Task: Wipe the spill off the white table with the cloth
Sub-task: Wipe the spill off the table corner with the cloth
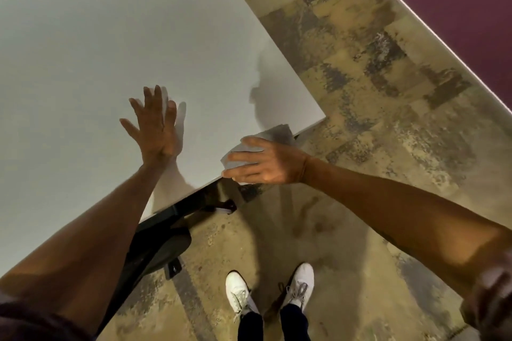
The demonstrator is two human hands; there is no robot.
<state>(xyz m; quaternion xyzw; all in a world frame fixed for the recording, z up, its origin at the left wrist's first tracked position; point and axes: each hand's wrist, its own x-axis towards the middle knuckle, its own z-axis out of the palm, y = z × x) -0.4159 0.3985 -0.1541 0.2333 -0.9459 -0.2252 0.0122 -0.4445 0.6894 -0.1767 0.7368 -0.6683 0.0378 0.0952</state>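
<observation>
The white table (105,41) fills the upper left, its near corner at the right. My right hand (263,162) presses a pale grey cloth (273,135) onto the table's near edge close to that corner, fingers spread over it. My left hand (155,124) hovers flat over the tabletop to the left of the cloth, fingers apart, holding nothing. I cannot make out any spill on the surface.
Below the table edge sits a black table frame and base (163,241). The floor (360,77) is mottled tan and dark carpet. My white shoes (238,291) stand near the bottom. A purple wall (457,22) runs along the upper right.
</observation>
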